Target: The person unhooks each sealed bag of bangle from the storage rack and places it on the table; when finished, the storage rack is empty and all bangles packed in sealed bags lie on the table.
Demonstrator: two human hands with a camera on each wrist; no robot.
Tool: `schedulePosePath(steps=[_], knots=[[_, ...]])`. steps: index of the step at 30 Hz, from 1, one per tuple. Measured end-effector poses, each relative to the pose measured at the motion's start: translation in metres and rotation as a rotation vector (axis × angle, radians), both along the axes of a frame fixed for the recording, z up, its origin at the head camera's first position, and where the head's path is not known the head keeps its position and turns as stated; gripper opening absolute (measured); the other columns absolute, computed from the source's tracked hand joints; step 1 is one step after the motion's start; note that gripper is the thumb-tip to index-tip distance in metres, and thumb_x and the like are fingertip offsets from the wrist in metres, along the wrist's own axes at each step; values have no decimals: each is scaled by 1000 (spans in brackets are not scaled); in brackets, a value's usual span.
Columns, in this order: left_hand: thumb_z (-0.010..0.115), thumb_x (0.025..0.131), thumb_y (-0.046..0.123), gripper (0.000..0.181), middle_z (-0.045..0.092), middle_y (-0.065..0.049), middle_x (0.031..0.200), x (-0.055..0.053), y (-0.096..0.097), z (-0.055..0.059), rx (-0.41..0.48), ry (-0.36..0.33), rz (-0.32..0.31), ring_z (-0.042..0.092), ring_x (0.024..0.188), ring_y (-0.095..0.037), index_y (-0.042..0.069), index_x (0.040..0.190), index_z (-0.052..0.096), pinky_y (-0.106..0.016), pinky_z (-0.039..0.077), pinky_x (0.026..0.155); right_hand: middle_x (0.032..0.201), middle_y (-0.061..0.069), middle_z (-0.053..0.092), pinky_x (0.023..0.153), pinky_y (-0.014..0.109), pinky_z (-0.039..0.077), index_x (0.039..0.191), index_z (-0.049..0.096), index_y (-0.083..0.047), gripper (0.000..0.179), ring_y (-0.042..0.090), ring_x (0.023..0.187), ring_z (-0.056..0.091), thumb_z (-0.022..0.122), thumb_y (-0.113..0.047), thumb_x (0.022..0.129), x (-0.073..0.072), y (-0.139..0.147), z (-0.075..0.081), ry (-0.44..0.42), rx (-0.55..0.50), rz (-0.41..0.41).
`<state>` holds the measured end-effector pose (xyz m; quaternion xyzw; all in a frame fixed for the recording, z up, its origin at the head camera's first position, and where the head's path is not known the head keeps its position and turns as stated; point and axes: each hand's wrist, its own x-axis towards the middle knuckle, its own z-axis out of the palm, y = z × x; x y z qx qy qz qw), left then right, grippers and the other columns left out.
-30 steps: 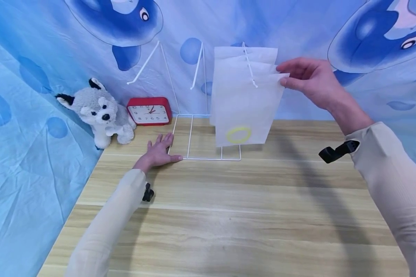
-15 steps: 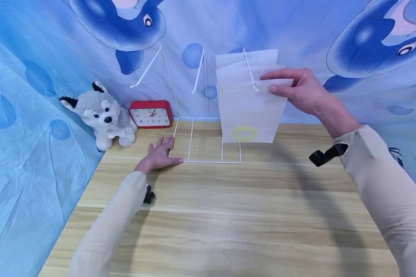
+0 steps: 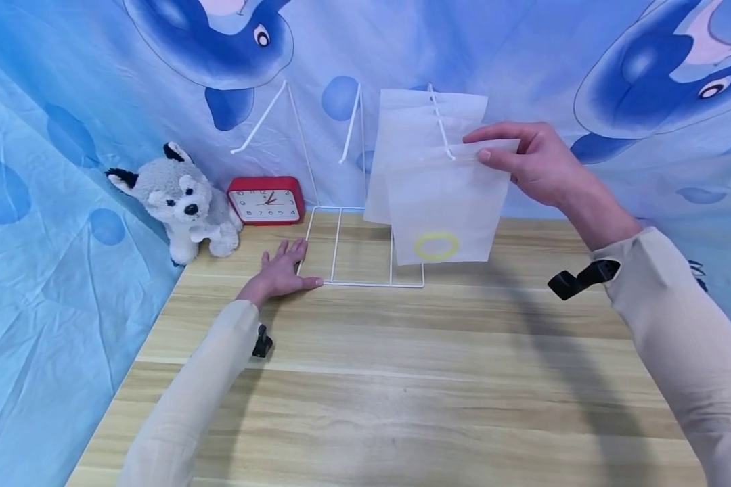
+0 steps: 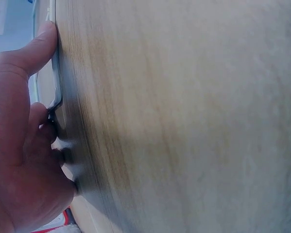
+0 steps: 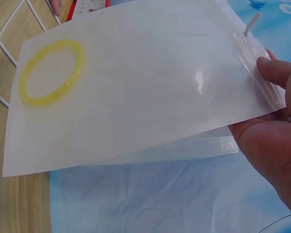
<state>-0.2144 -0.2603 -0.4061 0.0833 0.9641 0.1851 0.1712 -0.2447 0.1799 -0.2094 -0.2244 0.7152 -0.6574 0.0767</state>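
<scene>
My right hand [image 3: 539,166] pinches the top right corner of the front translucent white zip bag [image 3: 447,203] between thumb and fingers. A yellow ring [image 3: 417,246] shows inside the bag's bottom. In the right wrist view, the tip of a white hook [image 5: 253,23] sticks out through the bag near its zip strip. More white bags [image 3: 396,128] hang behind it on the same hook. My left hand [image 3: 278,272] lies with fingers spread at the left front corner of the white wire rack [image 3: 371,285], thumb on its front wire.
Two bare hooks, the left one [image 3: 258,122] and the middle one [image 3: 350,125], rise from the rack. Left of it stand a red alarm clock [image 3: 264,201] and a plush husky [image 3: 185,203]. A blue dolphin-print cloth [image 3: 512,54] hangs behind the wooden table [image 3: 402,392].
My right hand has moved left and slightly down with the front bag, then a touch right. The front bag now hangs apart from those behind. The left hand stays on the rack.
</scene>
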Motion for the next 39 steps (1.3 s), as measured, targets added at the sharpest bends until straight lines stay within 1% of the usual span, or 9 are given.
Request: schedulePosePath(steps=[2, 8, 15, 21, 24, 29, 32, 36, 39], knots=[[66, 89, 56, 106, 3, -15, 166, -1, 0, 0, 0, 1, 1, -9, 149, -42, 3, 160, 7, -66, -11, 112, 123, 10, 62, 73, 26, 57, 118, 74, -7, 24, 18, 89, 70, 68, -4, 95, 2, 0, 1, -3, 4, -2], [66, 90, 56, 106, 2, -15, 166, -2, -1, 0, -2, -1, 0, -10, 149, -41, 3, 160, 6, -66, -12, 112, 119, 13, 62, 74, 28, 58, 118, 73, -4, 24, 21, 91, 69, 67, -2, 95, 9, 1, 3, -35, -62, 34], [65, 90, 58, 106, 1, -13, 167, -4, -3, 0, -7, -11, 5, -10, 149, -40, 5, 160, 6, -64, -12, 112, 123, 13, 61, 75, 28, 58, 119, 72, -2, 24, 21, 92, 69, 65, -1, 96, 20, 4, 8, -14, -80, 53], [65, 90, 58, 105, 1, -13, 167, -5, -1, 1, -12, 1, 9, -10, 150, -40, 6, 160, 7, -64, -12, 112, 116, 13, 67, 73, 28, 58, 119, 72, 0, 25, 21, 90, 70, 64, 2, 95, 29, 16, 11, -2, -102, 57], [65, 90, 58, 105, 1, -13, 167, -4, -1, 2, -14, 3, 5, -9, 150, -40, 6, 160, 6, -65, -11, 112, 113, 12, 70, 72, 28, 59, 118, 72, 2, 25, 22, 89, 71, 62, 5, 95, 33, 27, 8, -1, -132, 65], [64, 89, 60, 107, 1, -13, 167, -4, -1, 4, -14, -5, -1, -10, 150, -40, 6, 160, 6, -64, -11, 112, 111, 12, 70, 69, 28, 59, 117, 70, 6, 26, 21, 86, 72, 56, 12, 96, 38, 53, -3, 5, -174, 98], [64, 90, 59, 106, 1, -13, 167, -3, -2, 6, -12, -12, 2, -10, 150, -40, 6, 160, 5, -64, -12, 112, 110, 12, 71, 68, 26, 58, 118, 69, 8, 27, 21, 85, 72, 54, 14, 96, 42, 71, -9, -3, -176, 103], [64, 91, 57, 105, 0, -14, 167, 1, -4, 7, -13, -14, 0, -11, 149, -40, 5, 160, 5, -65, -12, 112, 110, 11, 72, 54, 19, 50, 119, 68, 9, 29, 17, 78, 69, 52, 16, 96, 50, 98, -16, 5, -150, 64], [64, 90, 57, 106, 0, -14, 167, 3, -6, 8, -10, -9, -5, -10, 149, -41, 4, 160, 5, -66, -11, 112, 113, 10, 71, 54, 18, 50, 121, 66, 9, 31, 17, 79, 69, 50, 18, 96, 55, 121, -22, 9, -137, 16]])
